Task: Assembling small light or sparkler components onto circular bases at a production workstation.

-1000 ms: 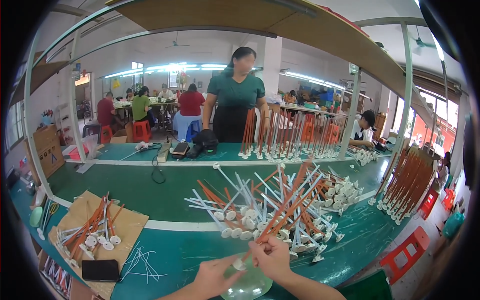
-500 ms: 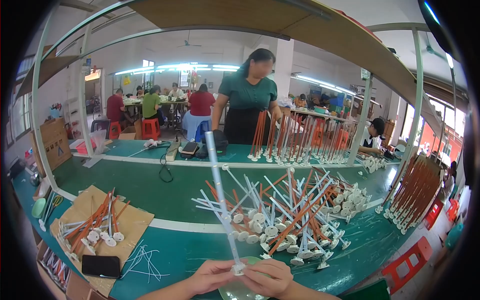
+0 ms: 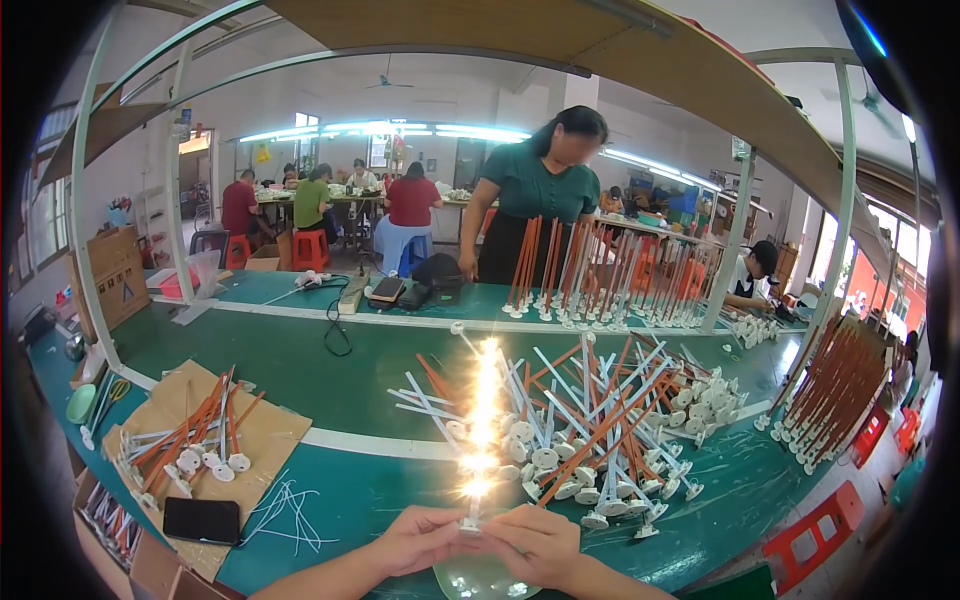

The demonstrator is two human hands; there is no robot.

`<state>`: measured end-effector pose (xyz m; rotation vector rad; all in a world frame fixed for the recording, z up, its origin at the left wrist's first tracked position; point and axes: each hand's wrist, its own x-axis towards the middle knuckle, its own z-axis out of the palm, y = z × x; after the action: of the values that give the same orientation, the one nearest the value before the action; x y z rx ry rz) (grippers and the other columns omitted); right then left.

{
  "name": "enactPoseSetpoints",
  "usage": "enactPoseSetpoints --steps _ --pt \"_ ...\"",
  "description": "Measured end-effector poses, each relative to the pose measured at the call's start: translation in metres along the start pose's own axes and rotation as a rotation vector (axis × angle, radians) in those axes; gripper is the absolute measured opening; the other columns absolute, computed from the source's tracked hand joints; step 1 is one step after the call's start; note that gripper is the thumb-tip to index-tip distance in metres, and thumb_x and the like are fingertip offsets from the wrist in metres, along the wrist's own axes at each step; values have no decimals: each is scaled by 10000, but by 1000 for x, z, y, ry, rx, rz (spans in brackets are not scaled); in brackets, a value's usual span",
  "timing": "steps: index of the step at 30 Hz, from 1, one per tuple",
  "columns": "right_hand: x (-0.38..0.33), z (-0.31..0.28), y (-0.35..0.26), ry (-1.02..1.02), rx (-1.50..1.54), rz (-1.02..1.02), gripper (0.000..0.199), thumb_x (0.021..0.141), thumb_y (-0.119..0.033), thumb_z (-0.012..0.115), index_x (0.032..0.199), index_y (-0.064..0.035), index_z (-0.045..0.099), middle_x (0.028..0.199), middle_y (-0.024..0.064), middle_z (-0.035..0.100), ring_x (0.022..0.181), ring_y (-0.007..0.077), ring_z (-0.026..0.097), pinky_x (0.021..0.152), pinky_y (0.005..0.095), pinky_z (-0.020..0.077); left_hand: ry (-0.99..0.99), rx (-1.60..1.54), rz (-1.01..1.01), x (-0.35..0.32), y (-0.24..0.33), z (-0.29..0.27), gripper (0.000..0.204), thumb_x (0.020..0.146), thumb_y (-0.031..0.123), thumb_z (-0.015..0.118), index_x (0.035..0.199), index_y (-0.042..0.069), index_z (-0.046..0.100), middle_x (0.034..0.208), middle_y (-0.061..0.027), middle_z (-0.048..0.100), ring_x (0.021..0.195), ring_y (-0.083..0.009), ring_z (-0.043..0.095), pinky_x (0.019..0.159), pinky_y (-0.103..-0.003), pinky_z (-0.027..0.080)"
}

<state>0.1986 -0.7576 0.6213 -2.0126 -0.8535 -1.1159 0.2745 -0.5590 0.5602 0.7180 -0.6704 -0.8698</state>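
Note:
An LED light strip (image 3: 483, 405) stands upright before me, glowing warm yellow-white, its glare hiding the details. My left hand (image 3: 425, 538) pinches its small white base (image 3: 469, 527) from the left. From the other side my right hand (image 3: 535, 545) has its fingers closed at the same base. Under the hands lies a pale green translucent dish (image 3: 478, 582). Just beyond, a large heap of unlit light strips (image 3: 590, 420), white and orange-brown with round white bases, covers the green bench.
On the left, cardboard (image 3: 270, 425) bears more strips and a black phone (image 3: 202, 519), beside thin white wires (image 3: 290, 515). Strips stand in rows at the back (image 3: 610, 275) and right (image 3: 825, 390). A person in green (image 3: 540, 185) stands across the bench; metal posts frame it.
The strip between my hands has gone from unlit to brightly lit, and it stands straighter. The person across the bench has shifted right in view and leans lower.

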Motion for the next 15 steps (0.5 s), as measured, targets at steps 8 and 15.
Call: enactPoseSetpoints --steps 8,15 --pt "-1 7 3 29 -123 72 200 704 -27 794 890 -39 722 808 87 694 650 220 662 576 288 533 110 241 59 3 12 6 457 986 84 545 1407 -53 433 1332 -206 559 1219 -288 566 1023 -438 467" --pt "-21 2 15 -560 4 243 246 804 -184 738 1000 -44 690 938 119 677 880 310 655 793 397 540 365 325 285 10 33 -10 367 934 94 626 1285 21 543 1278 -225 591 1047 -237 634 857 -352 523"
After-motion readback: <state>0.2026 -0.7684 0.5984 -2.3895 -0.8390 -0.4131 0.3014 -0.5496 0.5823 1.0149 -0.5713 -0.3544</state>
